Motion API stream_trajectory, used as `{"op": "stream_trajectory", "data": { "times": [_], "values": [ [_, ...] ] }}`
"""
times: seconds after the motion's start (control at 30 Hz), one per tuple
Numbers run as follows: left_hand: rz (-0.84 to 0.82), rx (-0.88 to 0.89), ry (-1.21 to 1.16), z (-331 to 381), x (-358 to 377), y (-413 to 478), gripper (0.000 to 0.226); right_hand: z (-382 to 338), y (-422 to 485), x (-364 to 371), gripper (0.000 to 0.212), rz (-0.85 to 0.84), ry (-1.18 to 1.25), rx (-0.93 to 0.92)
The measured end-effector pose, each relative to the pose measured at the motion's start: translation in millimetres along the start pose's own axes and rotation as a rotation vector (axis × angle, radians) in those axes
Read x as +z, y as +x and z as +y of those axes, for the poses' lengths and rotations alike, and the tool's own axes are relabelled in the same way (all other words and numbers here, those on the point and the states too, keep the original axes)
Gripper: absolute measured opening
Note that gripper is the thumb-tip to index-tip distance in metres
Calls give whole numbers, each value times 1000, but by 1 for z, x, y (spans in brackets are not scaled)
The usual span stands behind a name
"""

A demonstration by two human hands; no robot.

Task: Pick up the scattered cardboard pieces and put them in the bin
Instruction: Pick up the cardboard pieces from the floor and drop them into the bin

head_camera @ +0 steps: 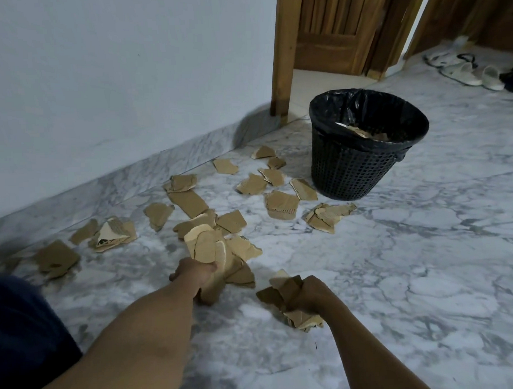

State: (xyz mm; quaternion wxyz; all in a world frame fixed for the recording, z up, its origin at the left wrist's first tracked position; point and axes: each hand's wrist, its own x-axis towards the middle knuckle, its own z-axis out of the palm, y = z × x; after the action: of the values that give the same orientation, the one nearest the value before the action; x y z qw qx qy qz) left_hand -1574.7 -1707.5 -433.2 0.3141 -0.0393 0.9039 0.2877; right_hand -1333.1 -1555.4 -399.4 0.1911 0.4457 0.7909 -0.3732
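Note:
Several torn brown cardboard pieces [188, 202] lie scattered on the marble floor between the wall and a black mesh bin [353, 164]. The bin has a black liner and some cardboard inside. My left hand [194, 273] grips a bunch of cardboard pieces [206, 248] that stand up above the fist, low over the floor. To its right, my right hand [309, 293] clutches another bundle of cardboard pieces [285, 292], some of them hanging below the fist. The bin stands well beyond both hands, up and to the right.
A pale wall with a marble skirting [132, 181] runs along the left. A wooden door frame [281, 53] and doors stand behind the bin. Sandals [463, 70] lie at the far right. My dark clothing [24, 333] fills the lower left corner.

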Motion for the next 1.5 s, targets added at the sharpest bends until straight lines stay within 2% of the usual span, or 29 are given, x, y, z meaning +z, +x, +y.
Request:
{"op": "stream_trajectory", "data": {
  "times": [0.1, 0.17, 0.23, 0.3, 0.37, 0.5, 0.6, 0.67, 0.8, 0.9, 1.07, 1.2, 1.3, 1.37, 1.43, 1.5],
  "values": [
    [-114, 97, -113, 5, -8, -6, 59, 1, 4, -4, 53, 12, 29, 30],
    [-280, 105, -125, 22, -19, -14, 52, -1, 7, -6, 56, 28, 49, 40],
    [-448, 107, -1, 53, -38, -21, 50, -6, 11, -8, 60, 49, 69, 44],
    [-503, 153, 135, 98, -67, -23, 48, -16, 16, -11, 64, 74, 78, 39],
    [-467, 268, 229, 146, -104, -28, 51, -31, 20, -15, 62, 92, 65, 8],
    [-258, 496, 374, 223, -169, -37, 61, -65, 27, -13, 55, 95, 83, -27],
    [-144, 627, 382, 255, -189, -37, 64, -94, 41, 0, 74, 71, 0, -51],
    [-158, 668, 350, 254, -187, -25, 66, -108, 63, 12, 86, 74, -82, -43],
    [-305, 620, 343, 231, -165, 9, 66, -150, 73, 23, 69, 100, -177, 0],
    [-337, 630, 293, 233, -151, 17, 74, -168, 75, 30, 57, 130, -237, -7],
    [-406, 640, 141, 244, -121, 21, 68, -175, 82, 31, 42, 128, -387, -23],
    [-402, 582, 159, 234, -110, 30, 71, -174, 83, 20, 36, 145, -463, -177],
    [-378, 555, 59, 230, -118, 38, 73, -179, 87, -12, 42, 60, -217, -254],
    [-343, 541, 8, 228, -131, 40, 74, -184, 89, -40, 55, 31, -135, -208],
    [-326, 542, 13, 224, -151, 44, 76, -190, 89, -56, 76, -52, -227, -126],
    [-319, 544, 61, 218, -175, 51, 80, -193, 86, -49, 78, -158, -383, -51]
  ]
}}
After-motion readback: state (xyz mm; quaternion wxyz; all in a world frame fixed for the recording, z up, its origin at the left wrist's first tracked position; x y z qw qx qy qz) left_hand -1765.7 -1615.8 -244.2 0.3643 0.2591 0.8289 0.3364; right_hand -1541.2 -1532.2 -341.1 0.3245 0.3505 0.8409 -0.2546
